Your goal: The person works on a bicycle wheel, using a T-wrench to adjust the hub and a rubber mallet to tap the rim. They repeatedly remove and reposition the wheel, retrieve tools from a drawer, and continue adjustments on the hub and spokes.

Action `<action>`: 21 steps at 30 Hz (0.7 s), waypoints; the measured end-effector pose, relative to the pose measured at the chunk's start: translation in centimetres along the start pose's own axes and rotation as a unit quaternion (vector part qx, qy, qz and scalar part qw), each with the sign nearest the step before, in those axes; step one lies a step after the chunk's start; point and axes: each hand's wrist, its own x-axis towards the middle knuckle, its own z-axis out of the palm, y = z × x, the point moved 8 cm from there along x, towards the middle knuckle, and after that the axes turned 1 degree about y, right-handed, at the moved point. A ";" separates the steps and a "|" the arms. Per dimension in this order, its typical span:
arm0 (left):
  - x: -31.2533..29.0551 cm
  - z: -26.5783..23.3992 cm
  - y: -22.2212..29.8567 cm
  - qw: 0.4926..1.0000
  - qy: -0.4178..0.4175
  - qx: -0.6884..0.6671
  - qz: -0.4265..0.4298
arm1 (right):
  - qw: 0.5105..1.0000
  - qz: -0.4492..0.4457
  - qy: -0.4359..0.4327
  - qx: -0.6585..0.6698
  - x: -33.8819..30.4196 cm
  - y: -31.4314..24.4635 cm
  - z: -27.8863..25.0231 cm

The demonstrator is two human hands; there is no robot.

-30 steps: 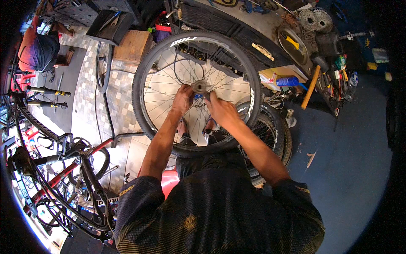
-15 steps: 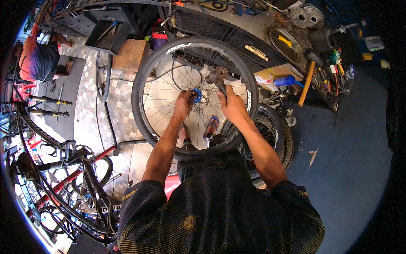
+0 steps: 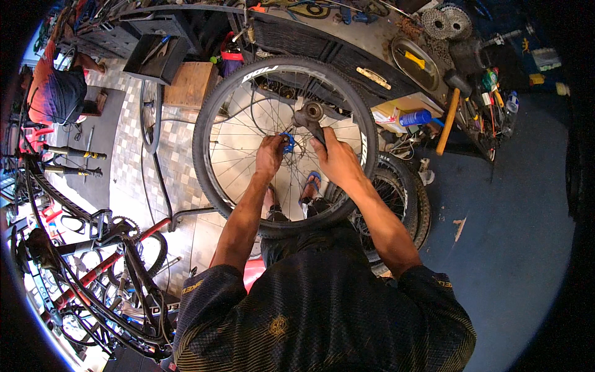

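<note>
A bicycle wheel with a black tyre and white-marked rim lies across my lap, its spokes running to a blue hub. My left hand is closed at the left side of the hub, fingers pinched; what they hold is too small to make out. Gripped in my right hand is a dark hammer, its round head just above and right of the hub, apart from it. My feet show through the spokes below.
More wheels stand by my right leg. Bicycle frames crowd the left. Ahead runs a workbench with a metal tray; a wooden-handled mallet hangs at its right. A person bends down at far left.
The hammer in my right hand has moved slightly left and down, closer to the hub. My left hand stays at the hub, and the wheel has barely moved.
</note>
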 end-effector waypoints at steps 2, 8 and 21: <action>0.1 0.0 0.0 1.000 0.008 0.001 0.013 | 1.000 -0.011 0.000 0.002 0.1 -0.8 -0.4; -0.1 0.4 -0.8 1.000 0.016 -0.010 0.021 | 0.999 -0.050 0.006 -0.010 -0.4 -2.2 -0.3; -0.2 1.2 -2.5 1.000 0.004 0.020 0.008 | 0.997 -0.041 -0.047 -0.049 -0.7 2.8 5.7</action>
